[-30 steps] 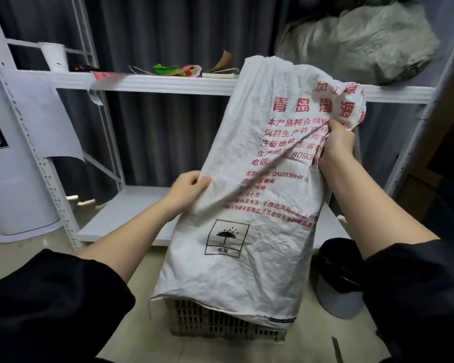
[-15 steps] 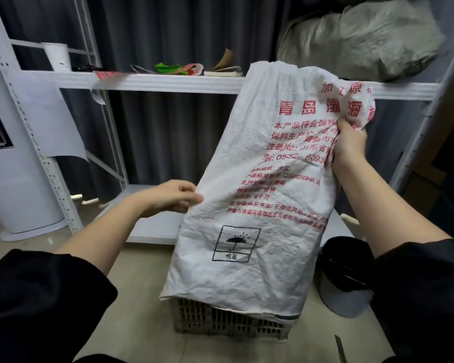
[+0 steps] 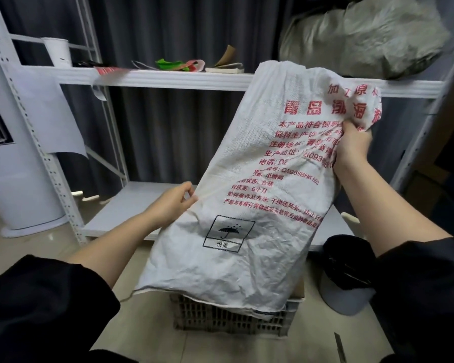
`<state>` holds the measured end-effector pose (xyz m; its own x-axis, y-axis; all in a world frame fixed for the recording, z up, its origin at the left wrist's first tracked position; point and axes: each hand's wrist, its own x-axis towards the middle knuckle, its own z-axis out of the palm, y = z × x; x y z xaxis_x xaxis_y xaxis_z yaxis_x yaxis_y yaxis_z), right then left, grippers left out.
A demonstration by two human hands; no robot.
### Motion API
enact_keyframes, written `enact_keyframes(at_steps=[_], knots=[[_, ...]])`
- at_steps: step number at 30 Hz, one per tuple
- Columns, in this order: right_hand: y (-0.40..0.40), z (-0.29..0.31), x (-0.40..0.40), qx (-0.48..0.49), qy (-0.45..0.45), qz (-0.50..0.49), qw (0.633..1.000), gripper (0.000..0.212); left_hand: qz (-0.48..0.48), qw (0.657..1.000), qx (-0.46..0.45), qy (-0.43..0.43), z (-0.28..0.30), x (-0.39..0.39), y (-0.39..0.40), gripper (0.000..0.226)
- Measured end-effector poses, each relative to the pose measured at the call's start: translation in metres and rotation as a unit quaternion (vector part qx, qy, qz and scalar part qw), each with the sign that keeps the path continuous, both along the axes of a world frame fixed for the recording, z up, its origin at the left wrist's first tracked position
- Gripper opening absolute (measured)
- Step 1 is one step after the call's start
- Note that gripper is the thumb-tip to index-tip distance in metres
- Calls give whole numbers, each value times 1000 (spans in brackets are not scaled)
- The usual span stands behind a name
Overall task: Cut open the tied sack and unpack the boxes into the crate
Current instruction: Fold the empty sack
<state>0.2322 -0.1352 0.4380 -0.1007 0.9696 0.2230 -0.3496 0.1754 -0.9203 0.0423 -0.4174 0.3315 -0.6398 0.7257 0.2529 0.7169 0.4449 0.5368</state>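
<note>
Sack [image 3: 260, 184], white woven with red print and an umbrella mark, hung upended over the slatted crate [image 3: 233, 320] on the floor as I watched through the head camera. My view showed the right hand [image 3: 353, 145] gripping a bunched upper corner, fingers curled tight into the fabric. The left hand [image 3: 172, 203] pinched the sack's left edge lower down, fingers curled round it. The sack's lower hem draped across the crate's rim. A brown box edge [image 3: 298, 290] showed just behind it. White shelving [image 3: 168, 77] stood beyond.
</note>
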Motion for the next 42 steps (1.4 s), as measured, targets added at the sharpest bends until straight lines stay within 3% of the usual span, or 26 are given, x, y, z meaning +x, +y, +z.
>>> enact_keyframes(at_steps=[3,6,8,11,15,16,17,20,22,24,27,29,32,34,36,39,42], knots=[[2,-2,0,-8,-4,11,1000,35,-4,1000,-13,-12,-12,-4,-2,31],[5,-2,0,-10,-14,18,1000,33,-62,969,27,-237,-12,-4,-5,22],[4,-4,1,-9,-18,25,999,31,-105,938,-2,-330,-12,-8,-7,12],[-5,-6,-1,2,-30,47,998,32,-121,938,-86,-312,-21,-12,-6,16],[-1,-16,-8,3,-29,55,998,46,-37,974,-149,-164,-27,-18,-5,12],[1,-17,-8,1,-31,50,998,50,-30,977,-154,-145,-26,-17,-5,19],[3,-17,-9,-2,-31,44,999,53,-33,974,-149,-164,-22,-15,-4,43],[-7,-10,-8,2,-52,64,997,51,-78,950,-18,-303,-7,3,14,111],[-20,-4,-9,14,-62,102,993,40,-61,963,38,-259,-1,12,34,140],[-30,3,-8,24,-58,151,986,24,-9,969,83,-232,3,15,45,151],[-34,21,6,11,-37,251,967,22,-7,958,146,-249,7,8,46,147],[-30,31,15,6,-40,299,954,13,-48,952,139,-267,12,3,43,143],[-29,36,17,7,-38,356,934,52,-131,948,98,-274,24,12,44,129],[-31,34,14,11,-38,385,922,59,-185,936,81,-290,33,25,42,103],[-29,32,12,-11,-21,380,925,52,-217,909,89,-344,36,31,39,76],[-27,27,10,-39,6,320,946,15,-159,885,149,-412,27,29,39,77],[-23,18,2,-40,21,237,971,7,-102,869,180,-450,16,34,40,48]])
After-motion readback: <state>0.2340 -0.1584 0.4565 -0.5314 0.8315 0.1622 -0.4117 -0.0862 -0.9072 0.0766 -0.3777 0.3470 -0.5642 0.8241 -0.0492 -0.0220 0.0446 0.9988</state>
